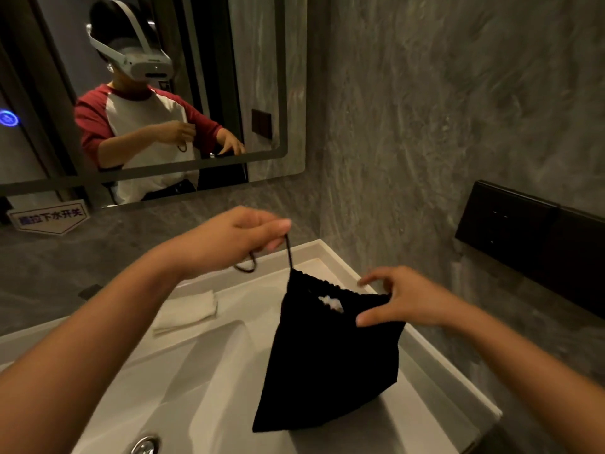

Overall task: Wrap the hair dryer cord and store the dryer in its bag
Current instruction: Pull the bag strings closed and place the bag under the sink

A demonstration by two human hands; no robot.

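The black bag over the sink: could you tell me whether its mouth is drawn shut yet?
Not fully. The bag mouth is gathered but gapes, something white showing inside.

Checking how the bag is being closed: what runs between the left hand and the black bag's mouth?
In the head view, a taut black drawstring runs from the left hand to the black bag.

"提拉下水开关" in blue on a white wall sign (49, 217) below the mirror (262, 93)
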